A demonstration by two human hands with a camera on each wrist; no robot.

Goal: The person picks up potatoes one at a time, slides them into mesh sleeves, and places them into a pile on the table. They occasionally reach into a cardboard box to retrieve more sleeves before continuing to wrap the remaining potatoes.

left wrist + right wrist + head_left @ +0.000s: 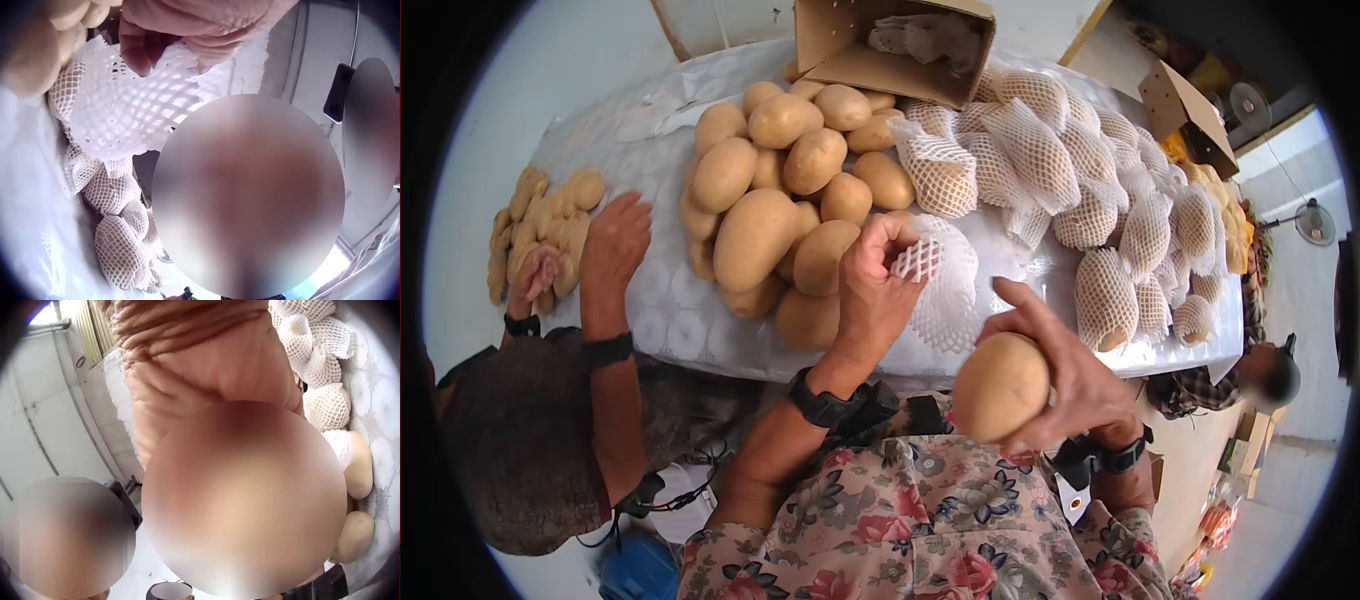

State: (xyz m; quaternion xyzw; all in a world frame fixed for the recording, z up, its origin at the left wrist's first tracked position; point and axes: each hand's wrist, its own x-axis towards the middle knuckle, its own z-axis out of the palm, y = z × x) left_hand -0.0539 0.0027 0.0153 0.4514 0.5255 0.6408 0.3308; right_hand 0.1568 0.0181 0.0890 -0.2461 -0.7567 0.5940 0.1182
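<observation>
In the head view my left hand (882,285) pinches a white foam net sleeve (945,285), which hangs down over the table edge side. The left wrist view shows the fingers of that hand (181,31) gripping the net (125,109), spread and empty-looking. My right hand (1065,365) holds a bare tan potato (1002,388) in front of my body, apart from the net. In the right wrist view the palm of the right hand (206,375) shows, and a blur hides what it holds.
Bare potatoes (755,240) are heaped left of the net. Netted potatoes (1105,295) lie to the right. An open cardboard box (820,45) stands at the back. Another person's hand (618,240) is at the left, near a further potato pile (550,225).
</observation>
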